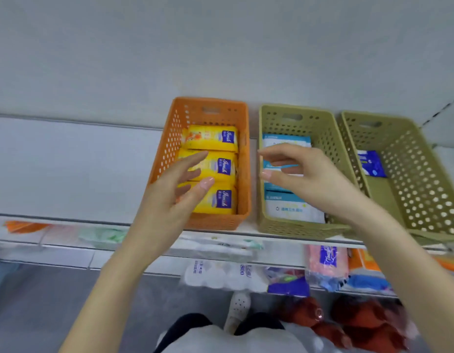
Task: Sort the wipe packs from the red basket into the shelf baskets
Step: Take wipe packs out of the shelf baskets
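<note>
On the shelf stands an orange basket (242, 159) holding three yellow wipe packs (215, 137) in a row. My left hand (170, 197) hovers over its near end, fingers relaxed and holding nothing. Beside it, a green basket (322, 128) holds white-and-blue wipe packs (292, 208). My right hand (310, 174) hangs above them, fingers loosely spread, empty. A second green basket (409, 179) on the right holds one dark blue pack (372, 163). The red basket (373, 324) is blurred on the floor at the bottom right.
The white shelf (68, 169) stretches bare to the left of the orange basket. Lower shelves carry tissue and wipe packages (325, 263) and paper rolls (215, 273). My legs and a white shoe (237, 309) show below on the grey floor.
</note>
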A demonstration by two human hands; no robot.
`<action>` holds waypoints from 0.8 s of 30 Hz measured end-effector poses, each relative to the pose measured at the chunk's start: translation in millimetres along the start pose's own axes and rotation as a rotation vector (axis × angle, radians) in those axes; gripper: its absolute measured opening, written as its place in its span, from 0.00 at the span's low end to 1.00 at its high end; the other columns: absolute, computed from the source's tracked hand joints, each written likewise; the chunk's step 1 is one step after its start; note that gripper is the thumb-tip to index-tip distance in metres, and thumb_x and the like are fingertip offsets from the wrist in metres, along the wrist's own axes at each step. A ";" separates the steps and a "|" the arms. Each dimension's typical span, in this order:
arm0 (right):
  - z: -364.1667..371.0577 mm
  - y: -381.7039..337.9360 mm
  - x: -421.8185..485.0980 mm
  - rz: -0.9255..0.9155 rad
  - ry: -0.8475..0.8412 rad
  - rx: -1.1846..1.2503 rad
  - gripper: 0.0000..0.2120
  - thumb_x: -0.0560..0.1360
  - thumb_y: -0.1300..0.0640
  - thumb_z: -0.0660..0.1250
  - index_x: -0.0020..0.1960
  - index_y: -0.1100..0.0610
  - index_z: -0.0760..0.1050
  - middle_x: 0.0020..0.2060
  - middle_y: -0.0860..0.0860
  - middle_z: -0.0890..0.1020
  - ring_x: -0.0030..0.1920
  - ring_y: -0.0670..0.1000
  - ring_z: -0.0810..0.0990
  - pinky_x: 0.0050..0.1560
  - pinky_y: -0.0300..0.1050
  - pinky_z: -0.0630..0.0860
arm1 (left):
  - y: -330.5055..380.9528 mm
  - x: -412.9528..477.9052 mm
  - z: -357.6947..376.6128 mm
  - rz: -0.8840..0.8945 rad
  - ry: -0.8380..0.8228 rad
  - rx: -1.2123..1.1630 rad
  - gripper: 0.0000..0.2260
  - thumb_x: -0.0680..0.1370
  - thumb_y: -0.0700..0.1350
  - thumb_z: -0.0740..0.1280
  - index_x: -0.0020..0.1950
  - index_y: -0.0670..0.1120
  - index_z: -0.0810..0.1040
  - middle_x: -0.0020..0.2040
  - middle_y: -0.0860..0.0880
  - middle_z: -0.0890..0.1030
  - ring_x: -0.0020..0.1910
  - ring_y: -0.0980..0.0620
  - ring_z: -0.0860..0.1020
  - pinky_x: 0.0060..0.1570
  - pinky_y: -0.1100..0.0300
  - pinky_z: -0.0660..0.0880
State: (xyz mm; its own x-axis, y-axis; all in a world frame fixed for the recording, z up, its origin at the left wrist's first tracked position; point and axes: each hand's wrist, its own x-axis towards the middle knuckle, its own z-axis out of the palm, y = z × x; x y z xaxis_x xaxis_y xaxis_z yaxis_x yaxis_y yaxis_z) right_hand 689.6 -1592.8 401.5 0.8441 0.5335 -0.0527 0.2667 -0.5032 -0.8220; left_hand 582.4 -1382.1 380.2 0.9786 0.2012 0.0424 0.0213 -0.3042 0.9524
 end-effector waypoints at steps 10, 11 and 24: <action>226.3 -143.5 -7.3 -0.121 -0.375 0.269 0.15 0.73 0.59 0.70 0.54 0.44 0.74 0.54 0.46 0.80 0.55 0.42 0.79 0.58 0.36 0.75 | -77.5 -169.6 -186.3 -0.197 0.463 -0.039 0.15 0.74 0.50 0.67 0.61 0.54 0.76 0.56 0.58 0.81 0.54 0.64 0.79 0.49 0.74 0.72; 256.0 -152.0 -10.8 -0.118 -0.416 0.294 0.15 0.73 0.60 0.70 0.54 0.44 0.74 0.53 0.45 0.81 0.54 0.42 0.79 0.58 0.36 0.75 | -88.2 -190.3 -202.5 -0.243 0.519 -0.055 0.14 0.75 0.50 0.69 0.60 0.54 0.76 0.56 0.57 0.81 0.53 0.64 0.79 0.50 0.73 0.73; 546.3 -215.2 0.1 -0.091 -0.900 0.154 0.15 0.74 0.56 0.70 0.56 0.41 0.73 0.55 0.47 0.79 0.57 0.42 0.77 0.60 0.39 0.74 | -200.2 -336.0 -310.9 -0.644 1.144 -0.412 0.10 0.77 0.41 0.65 0.53 0.55 0.78 0.55 0.49 0.82 0.57 0.48 0.80 0.61 0.47 0.74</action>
State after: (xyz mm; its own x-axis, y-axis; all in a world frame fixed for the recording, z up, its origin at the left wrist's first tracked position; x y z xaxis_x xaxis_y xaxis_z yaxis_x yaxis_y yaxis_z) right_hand 378.2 -1113.1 268.6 0.1246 0.9276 -0.3523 0.1949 -0.3710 -0.9079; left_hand 185.8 -1099.3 269.1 0.1027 0.9084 -0.4052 0.1449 0.3893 0.9096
